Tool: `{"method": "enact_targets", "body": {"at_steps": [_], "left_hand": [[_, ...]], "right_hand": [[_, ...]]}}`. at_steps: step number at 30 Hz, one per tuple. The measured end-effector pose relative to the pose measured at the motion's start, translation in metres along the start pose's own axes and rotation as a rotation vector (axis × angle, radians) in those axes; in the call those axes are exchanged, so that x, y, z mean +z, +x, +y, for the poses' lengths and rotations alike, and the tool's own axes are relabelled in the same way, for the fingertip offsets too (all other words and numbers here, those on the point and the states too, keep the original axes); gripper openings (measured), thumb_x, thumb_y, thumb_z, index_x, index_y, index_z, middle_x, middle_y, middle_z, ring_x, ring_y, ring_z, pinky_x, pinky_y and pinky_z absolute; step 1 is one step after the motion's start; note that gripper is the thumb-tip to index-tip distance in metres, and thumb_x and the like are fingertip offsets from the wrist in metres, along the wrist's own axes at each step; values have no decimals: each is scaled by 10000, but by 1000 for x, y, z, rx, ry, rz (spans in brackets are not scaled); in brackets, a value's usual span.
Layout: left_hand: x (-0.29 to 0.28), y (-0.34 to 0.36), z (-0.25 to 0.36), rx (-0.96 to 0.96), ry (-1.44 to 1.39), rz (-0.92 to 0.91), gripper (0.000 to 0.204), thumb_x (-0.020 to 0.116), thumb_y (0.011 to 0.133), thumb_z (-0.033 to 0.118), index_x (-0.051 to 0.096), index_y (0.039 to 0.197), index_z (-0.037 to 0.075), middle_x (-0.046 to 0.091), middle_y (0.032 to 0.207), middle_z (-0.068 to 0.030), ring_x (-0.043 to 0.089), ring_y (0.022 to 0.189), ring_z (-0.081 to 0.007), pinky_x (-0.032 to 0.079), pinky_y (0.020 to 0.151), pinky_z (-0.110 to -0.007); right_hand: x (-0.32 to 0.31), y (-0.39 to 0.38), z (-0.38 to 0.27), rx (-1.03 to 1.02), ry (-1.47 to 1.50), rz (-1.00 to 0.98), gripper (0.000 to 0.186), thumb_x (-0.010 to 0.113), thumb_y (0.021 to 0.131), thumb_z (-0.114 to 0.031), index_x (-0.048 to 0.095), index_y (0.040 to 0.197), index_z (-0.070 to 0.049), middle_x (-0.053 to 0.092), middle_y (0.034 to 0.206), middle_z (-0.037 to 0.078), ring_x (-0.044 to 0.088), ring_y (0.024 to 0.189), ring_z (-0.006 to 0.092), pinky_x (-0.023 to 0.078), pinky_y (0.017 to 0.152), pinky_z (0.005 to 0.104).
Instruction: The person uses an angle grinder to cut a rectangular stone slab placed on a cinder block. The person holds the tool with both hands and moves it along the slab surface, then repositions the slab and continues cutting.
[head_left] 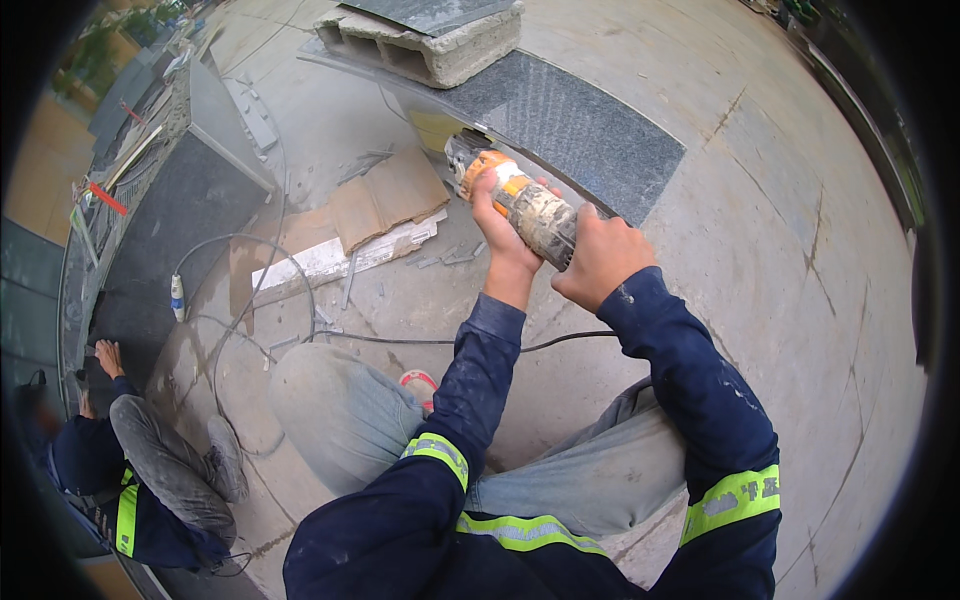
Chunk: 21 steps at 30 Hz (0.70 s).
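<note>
Both hands grip a dusty orange angle grinder (520, 200): the left hand (498, 225) wraps its front, the right hand (600, 260) clasps its rear body, its head at the dark stone slab's (590, 130) edge on the concrete floor (780, 300).

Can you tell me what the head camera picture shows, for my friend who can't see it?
A crouching person grips a dusty orange angle grinder with the left hand and right hand, its front end at the edge of a dark granite slab on the concrete floor. Another person sits at lower left, touching a second dark slab.
</note>
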<state>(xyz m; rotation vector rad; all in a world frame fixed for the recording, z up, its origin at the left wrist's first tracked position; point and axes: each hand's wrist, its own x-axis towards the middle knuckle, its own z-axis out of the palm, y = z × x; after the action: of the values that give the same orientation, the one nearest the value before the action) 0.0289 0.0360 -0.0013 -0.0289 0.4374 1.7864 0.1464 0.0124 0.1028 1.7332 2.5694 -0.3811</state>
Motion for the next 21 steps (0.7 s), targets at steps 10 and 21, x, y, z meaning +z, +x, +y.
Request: {"method": "enact_targets", "body": {"at_steps": [10, 21], "left_hand": [[-12, 12, 1, -18, -9, -23, 478, 533, 819, 512, 468, 1037, 92, 568, 835, -122, 609, 737, -285, 542, 622, -410], [-14, 15, 0, 1, 12, 6, 476, 537, 817, 514, 473, 1023, 90, 569, 837, -122, 613, 729, -290, 546, 622, -409]], "right_hand": [[14, 10, 1, 1, 17, 20, 475, 727, 609, -223, 567, 977, 31, 664, 832, 247, 671, 815, 407, 557, 771, 450], [16, 14, 0, 11, 13, -3, 491, 737, 612, -224, 566, 988, 41, 665, 849, 255, 672, 825, 407, 558, 774, 445]]}}
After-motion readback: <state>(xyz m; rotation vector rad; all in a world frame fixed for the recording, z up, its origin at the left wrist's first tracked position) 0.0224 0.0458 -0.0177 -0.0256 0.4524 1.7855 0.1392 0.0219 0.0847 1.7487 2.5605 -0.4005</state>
